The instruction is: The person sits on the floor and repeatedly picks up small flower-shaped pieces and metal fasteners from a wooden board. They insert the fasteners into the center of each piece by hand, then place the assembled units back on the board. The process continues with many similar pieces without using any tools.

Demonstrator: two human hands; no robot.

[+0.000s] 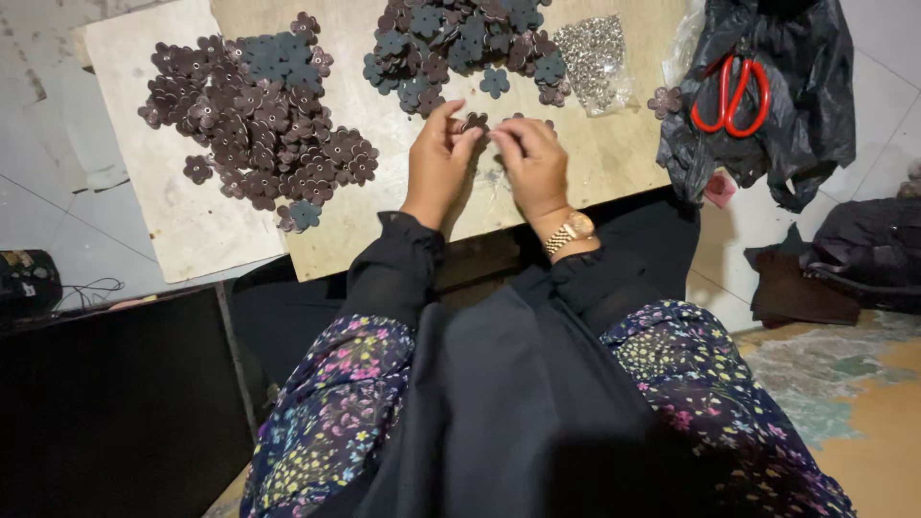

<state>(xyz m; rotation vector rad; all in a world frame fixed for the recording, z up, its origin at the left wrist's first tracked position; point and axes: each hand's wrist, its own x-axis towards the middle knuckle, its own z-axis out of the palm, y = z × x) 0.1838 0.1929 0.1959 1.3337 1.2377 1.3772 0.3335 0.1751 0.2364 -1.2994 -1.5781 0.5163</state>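
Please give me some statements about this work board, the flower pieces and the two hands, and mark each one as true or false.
1. Both hands meet over one small dark flower piece. True: the left hand and right hand pinch it together.
2. The red scissors lie on the wooden board. False: they rest on a black plastic bag to the right of the board.
3. A gold wristwatch is on the right wrist. True.
4. The bag of small silver metal parts sits left of both flower piles. False: it is right of the upper flower pile.
5. The left flower pile mixes brown and dark teal pieces. True.
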